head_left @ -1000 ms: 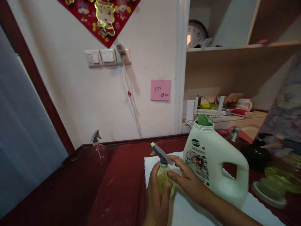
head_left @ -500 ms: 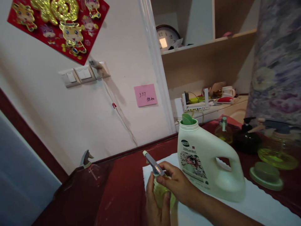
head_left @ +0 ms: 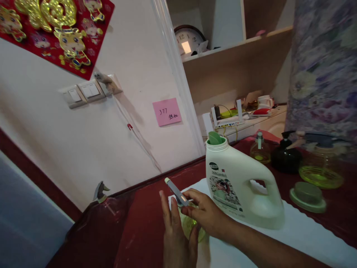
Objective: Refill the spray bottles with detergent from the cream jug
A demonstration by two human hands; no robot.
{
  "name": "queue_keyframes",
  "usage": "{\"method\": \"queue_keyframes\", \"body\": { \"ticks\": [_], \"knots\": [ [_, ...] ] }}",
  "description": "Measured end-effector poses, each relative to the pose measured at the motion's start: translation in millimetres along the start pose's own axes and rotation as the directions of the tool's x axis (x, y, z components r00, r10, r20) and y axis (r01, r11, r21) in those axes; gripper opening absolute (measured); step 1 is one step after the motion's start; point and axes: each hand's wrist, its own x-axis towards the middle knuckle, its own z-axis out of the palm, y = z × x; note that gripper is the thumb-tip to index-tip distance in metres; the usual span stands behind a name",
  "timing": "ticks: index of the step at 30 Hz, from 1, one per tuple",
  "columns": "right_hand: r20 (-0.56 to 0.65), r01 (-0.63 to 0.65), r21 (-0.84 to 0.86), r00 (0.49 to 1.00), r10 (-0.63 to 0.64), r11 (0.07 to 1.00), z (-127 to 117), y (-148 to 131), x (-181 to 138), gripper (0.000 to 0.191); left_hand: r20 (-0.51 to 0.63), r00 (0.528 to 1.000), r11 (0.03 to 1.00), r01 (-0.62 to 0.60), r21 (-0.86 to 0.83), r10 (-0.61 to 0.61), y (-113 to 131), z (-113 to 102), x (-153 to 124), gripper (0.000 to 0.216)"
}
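Observation:
A small clear spray bottle (head_left: 190,224) with yellow-green liquid stands low in the middle, over a white sheet. Its grey spray head (head_left: 176,191) with a pale tip points up and to the left. My right hand (head_left: 205,212) pinches the rear of that head between thumb and fingers. Along the bottle's left side is my left hand (head_left: 178,234), its fingers stretched upward and apart, the thumb close to the bottle's front; whether it touches is unclear. Right behind my right hand stands a large pale green jug (head_left: 240,182), uncapped, with a green spout at its mouth.
A green cap (head_left: 307,197) lies right of the jug. Behind it stand a small bottle (head_left: 260,150), a dark pump bottle (head_left: 286,156) and a large spray bottle (head_left: 320,173). Another spray bottle (head_left: 107,203) is at left. White paper (head_left: 304,230) covers part of the red table.
My left hand has loosened from around the bottle and its fingers have straightened upward. My right hand keeps hold of the spray head. The whole view has shifted slightly.

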Motion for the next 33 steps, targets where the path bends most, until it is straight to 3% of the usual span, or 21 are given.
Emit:
{"method": "queue_keyframes", "body": {
  "ticks": [6, 14, 20, 25, 30, 33],
  "knots": [
    [-0.022, -0.034, 0.011, 0.999, 0.035, 0.999, 1.8, 6.9, 0.5, 0.022, 0.182, 0.983, 0.992, -0.022, 0.123, 0.0, 16.1, -17.5, 16.1, 0.089],
    [0.043, 0.042, 0.02, 0.998, -0.043, 0.999, -5.7, -0.7, 3.2, 0.033, 0.179, 0.984, 0.989, -0.051, 0.138, 0.026, 8.7, -16.4, 14.4, 0.077],
    [-0.028, -0.048, 0.048, 0.998, 0.049, 0.998, -3.8, 1.3, 2.2, 0.046, 0.175, 0.984, 0.983, -0.05, 0.177, 0.019, 10.3, -16.6, 16.8, 0.075],
    [0.003, 0.013, 0.014, 1.0, -0.013, 1.0, -4.3, -4.1, 2.3, 0.036, 0.169, 0.985, 0.98, -0.057, 0.193, 0.024, 10.1, -15.9, 17.6, 0.073],
    [-0.079, -0.053, 0.042, 0.995, 0.056, 0.998, -1.4, 0.2, 2.3, 0.04, 0.183, 0.983, 0.988, -0.05, 0.146, 0.023, 8.2, -14.9, 16.4, 0.074],
    [-0.062, -0.024, 0.04, 0.998, 0.027, 0.999, 0.1, -1.2, 0.5, 0.037, 0.168, 0.985, 0.987, -0.053, 0.154, 0.026, 8.0, -15.0, 15.8, 0.072]
  ]
}}
